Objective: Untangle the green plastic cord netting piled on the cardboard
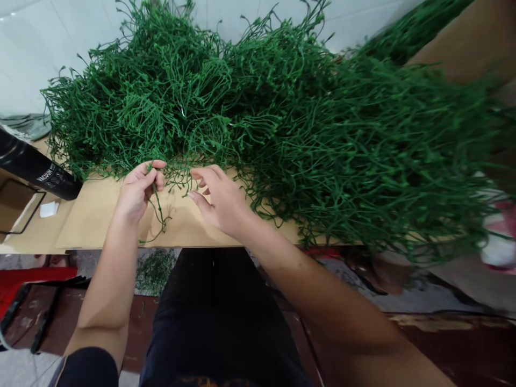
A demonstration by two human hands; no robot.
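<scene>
Between the thumb and fingers of my left hand [143,185] is a thin green plastic stem [159,208], its branched end hanging down over the cardboard. My right hand [220,199] is just to the right, thumb and fingers apart, with a gap between them and nothing plainly held. Loose green sprigs [179,176] lie on the cardboard between and behind the two hands. A large heap of green artificial stems [258,102] rises beyond them and spreads far to the right.
Brown cardboard [97,215] covers the tabletop. A black vacuum flask [38,166] lies tilted at the left, near a small white paper piece [49,209] and a black wire frame [24,231]. Green scraps [155,271] lie below the table. A white tiled wall [36,48] stands behind.
</scene>
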